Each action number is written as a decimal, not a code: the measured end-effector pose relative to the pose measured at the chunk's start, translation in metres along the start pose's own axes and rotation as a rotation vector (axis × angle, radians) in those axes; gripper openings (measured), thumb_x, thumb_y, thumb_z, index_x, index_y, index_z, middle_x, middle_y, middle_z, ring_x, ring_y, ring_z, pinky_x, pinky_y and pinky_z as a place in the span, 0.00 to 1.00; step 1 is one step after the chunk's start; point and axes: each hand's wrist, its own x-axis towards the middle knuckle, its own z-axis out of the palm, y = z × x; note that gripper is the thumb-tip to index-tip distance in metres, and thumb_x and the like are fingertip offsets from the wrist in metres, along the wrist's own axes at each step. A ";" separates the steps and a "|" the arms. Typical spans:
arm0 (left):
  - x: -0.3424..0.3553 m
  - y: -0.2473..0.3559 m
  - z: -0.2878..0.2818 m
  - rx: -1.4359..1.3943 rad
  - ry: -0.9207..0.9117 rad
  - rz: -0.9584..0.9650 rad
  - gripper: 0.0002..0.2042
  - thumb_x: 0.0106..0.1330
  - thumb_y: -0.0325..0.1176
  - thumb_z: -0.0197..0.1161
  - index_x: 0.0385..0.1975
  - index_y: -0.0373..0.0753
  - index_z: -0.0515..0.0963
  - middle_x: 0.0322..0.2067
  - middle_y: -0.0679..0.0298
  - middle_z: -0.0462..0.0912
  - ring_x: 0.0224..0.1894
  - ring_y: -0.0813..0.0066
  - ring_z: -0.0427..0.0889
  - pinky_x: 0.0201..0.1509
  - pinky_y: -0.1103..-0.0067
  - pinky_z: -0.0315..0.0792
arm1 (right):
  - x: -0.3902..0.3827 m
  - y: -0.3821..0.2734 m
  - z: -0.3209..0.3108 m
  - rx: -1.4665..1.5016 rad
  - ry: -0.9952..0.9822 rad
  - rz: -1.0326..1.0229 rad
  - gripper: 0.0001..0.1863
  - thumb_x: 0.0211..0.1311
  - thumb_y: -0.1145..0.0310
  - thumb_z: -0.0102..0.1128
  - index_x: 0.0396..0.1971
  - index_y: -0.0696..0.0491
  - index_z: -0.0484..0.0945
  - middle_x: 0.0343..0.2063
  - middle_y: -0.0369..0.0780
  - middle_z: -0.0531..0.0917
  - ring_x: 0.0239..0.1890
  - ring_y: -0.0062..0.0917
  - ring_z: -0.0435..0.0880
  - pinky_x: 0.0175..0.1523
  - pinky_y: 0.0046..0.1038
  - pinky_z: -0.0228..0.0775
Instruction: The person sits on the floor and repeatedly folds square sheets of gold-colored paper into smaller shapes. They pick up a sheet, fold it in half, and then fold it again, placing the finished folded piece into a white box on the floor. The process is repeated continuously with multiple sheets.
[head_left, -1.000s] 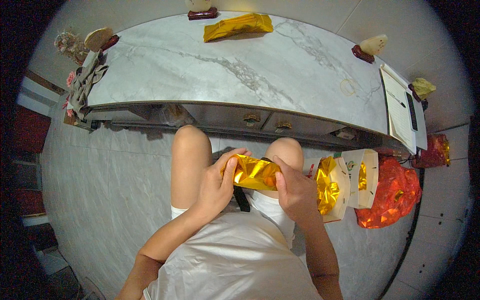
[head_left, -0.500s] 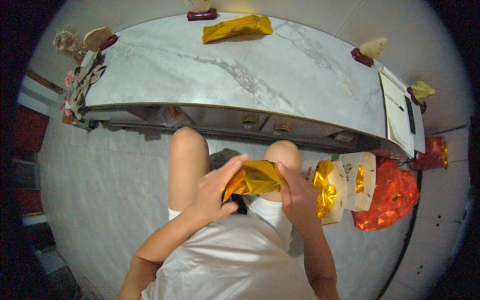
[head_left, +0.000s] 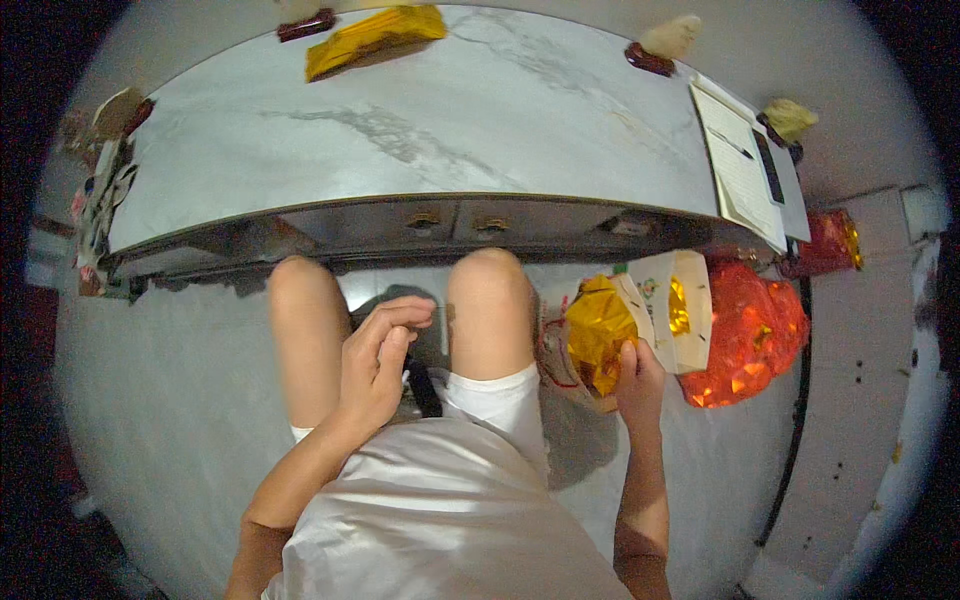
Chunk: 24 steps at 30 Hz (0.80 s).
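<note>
While left hand curls — right hand extends outward.

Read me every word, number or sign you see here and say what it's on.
None can be read clearly.
White paper bag beside the red bag: green mark and dark print, too small and blurred.
Notebook: marks on the page, too small to make out.

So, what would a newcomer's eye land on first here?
Probably the shiny red bundle, just right of an open white bag. Next, the crumpled gold foil at the right hand. Then the yellow-gold packet near the far edge of the marbled tabletop.
</note>
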 end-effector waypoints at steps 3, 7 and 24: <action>0.003 0.006 0.012 0.036 -0.123 -0.088 0.15 0.79 0.36 0.47 0.44 0.33 0.79 0.50 0.55 0.82 0.51 0.70 0.81 0.55 0.74 0.74 | -0.008 0.052 -0.015 0.158 -0.040 0.202 0.13 0.73 0.65 0.51 0.39 0.60 0.79 0.30 0.48 0.84 0.30 0.40 0.82 0.40 0.35 0.74; 0.006 0.006 0.024 0.061 -0.123 -0.051 0.10 0.76 0.30 0.51 0.44 0.33 0.80 0.45 0.55 0.86 0.44 0.67 0.85 0.51 0.74 0.77 | -0.020 0.138 -0.015 0.085 -0.137 0.237 0.15 0.74 0.62 0.52 0.40 0.60 0.80 0.27 0.44 0.84 0.28 0.32 0.83 0.37 0.32 0.74; 0.051 -0.037 0.200 0.761 -0.928 0.462 0.13 0.62 0.27 0.61 0.47 0.37 0.79 0.52 0.57 0.81 0.44 0.56 0.85 0.45 0.67 0.79 | 0.059 0.152 -0.010 -0.564 0.076 0.145 0.17 0.67 0.54 0.57 0.39 0.54 0.80 0.36 0.50 0.84 0.37 0.48 0.84 0.42 0.48 0.75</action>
